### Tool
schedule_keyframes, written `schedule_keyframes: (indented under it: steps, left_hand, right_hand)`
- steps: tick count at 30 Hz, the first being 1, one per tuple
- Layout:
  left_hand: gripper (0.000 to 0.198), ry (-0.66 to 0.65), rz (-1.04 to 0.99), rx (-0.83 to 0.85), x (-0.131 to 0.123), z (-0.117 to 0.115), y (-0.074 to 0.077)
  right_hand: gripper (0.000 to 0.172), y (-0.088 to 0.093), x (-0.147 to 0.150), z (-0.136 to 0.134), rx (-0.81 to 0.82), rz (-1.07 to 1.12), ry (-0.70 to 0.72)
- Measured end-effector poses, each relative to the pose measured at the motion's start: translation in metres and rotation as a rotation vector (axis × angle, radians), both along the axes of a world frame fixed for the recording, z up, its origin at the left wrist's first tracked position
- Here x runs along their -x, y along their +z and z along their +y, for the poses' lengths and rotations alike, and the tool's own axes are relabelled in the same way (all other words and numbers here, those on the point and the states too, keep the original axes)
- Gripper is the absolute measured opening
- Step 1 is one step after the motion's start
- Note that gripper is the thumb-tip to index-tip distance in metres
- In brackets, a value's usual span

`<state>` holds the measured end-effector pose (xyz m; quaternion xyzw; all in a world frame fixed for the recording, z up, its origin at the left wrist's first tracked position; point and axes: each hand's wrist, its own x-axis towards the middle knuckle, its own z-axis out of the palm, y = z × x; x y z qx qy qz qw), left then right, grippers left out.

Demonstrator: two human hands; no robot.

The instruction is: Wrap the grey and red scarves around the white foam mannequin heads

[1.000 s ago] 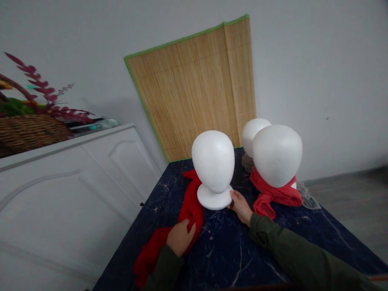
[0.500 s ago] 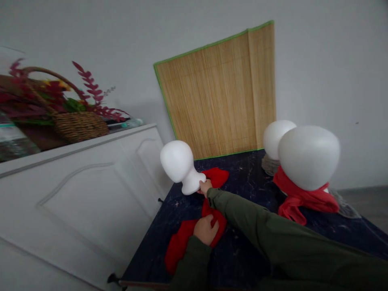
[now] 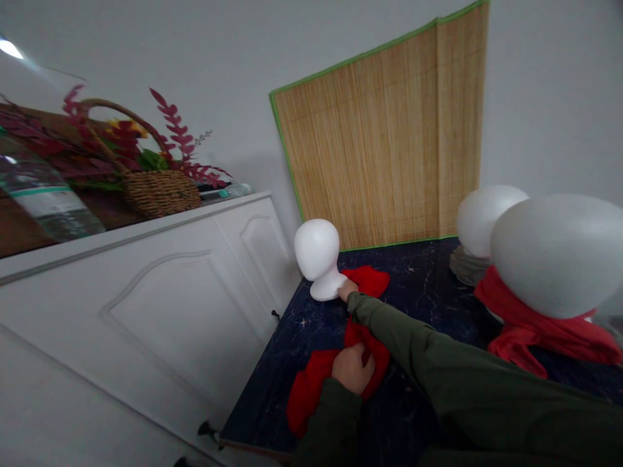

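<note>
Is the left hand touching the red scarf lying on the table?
Touching. The head view shows the left hand pressed down on the red scarf, its fingers bunching the cloth against the table.

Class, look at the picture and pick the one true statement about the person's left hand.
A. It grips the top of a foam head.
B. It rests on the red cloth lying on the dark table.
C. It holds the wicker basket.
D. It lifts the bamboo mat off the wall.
B: the left hand lies bunched on the red cloth on the dark table, while the right hand reaches the base of the small foam head.
</note>
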<state>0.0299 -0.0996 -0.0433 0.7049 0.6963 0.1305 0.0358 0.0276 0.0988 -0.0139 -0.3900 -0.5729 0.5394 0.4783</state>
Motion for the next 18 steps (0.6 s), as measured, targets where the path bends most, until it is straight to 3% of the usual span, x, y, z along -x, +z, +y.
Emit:
schedule_keyframes:
  steps: [6,9,12,16,18]
  left_hand:
    - [0.023,0.016,-0.034,-0.004,0.001,-0.001,0.004]
    - [0.024,0.012,-0.062,-0.007,0.002,-0.002,0.008]
    - [0.029,0.01,-0.095,-0.006,0.002,-0.003,0.014]
    - [0.029,0.05,-0.176,0.02,0.0,-0.003,0.017]
    - [0.03,0.075,-0.199,0.013,0.001,-0.002,0.015]
  right_hand:
    - [0.022,0.014,-0.025,-0.026,-0.189,-0.219,-0.029]
    - [0.025,0.014,-0.06,-0.054,-0.301,-0.247,-0.022]
    - [0.031,0.006,-0.124,-0.096,-0.431,-0.269,0.004]
    - [0.033,-0.002,-0.241,-0.15,-0.751,-0.38,-0.015]
    - [0.031,-0.002,-0.3,-0.162,-0.901,-0.427,-0.188]
